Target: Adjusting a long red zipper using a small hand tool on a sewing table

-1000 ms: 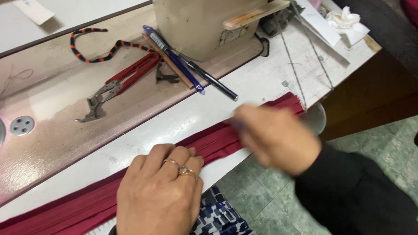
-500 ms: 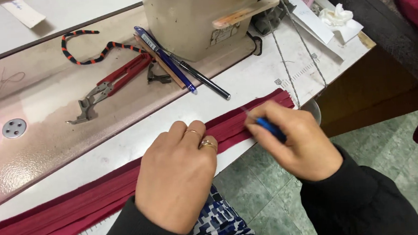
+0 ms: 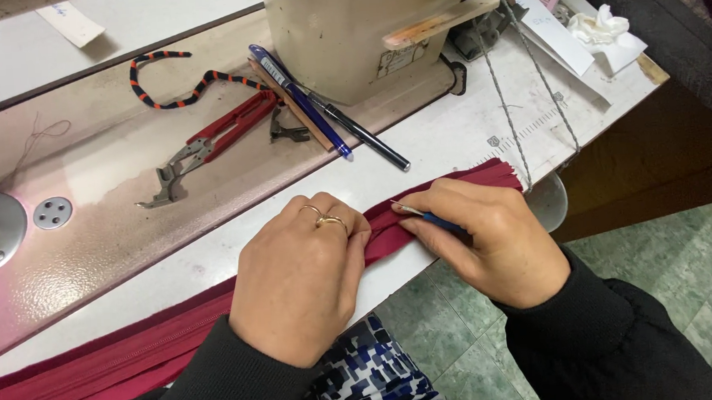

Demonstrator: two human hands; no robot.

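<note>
- A long strip of dark red fabric (image 3: 133,357) lies along the near edge of the white table (image 3: 452,135), running from the lower left corner up to a squared end near the right, beside a thin grey cord (image 3: 508,106).
- The left hand (image 3: 299,283) lies flat, palm down, on the strip, fingers together and pressing it to the table; two rings sit on one finger.
- The right hand (image 3: 492,236) is pinched shut on a small blue-handled tool (image 3: 437,218) whose thin metal tip touches the fabric just beside the left fingertips; it may be a seam ripper, though most of it is hidden in the grip.
- The two hands are close, nearly touching, over the same stretch of strip.
- Behind them, on the pinkish sewing-machine bed (image 3: 83,244), lie red-handled snips (image 3: 210,143), a black-and-orange striped cord (image 3: 185,87), a blue pen (image 3: 299,99) and a black pen (image 3: 368,136), all well apart from the hands.
- The cream machine body (image 3: 360,24) stands at the back, a wooden stick (image 3: 440,23) jutting from it.
- A small white paper slip (image 3: 68,21) lies at the upper left; white paper sheets (image 3: 548,24) and a crumpled white tissue (image 3: 603,24) lie at the upper right corner.
</note>
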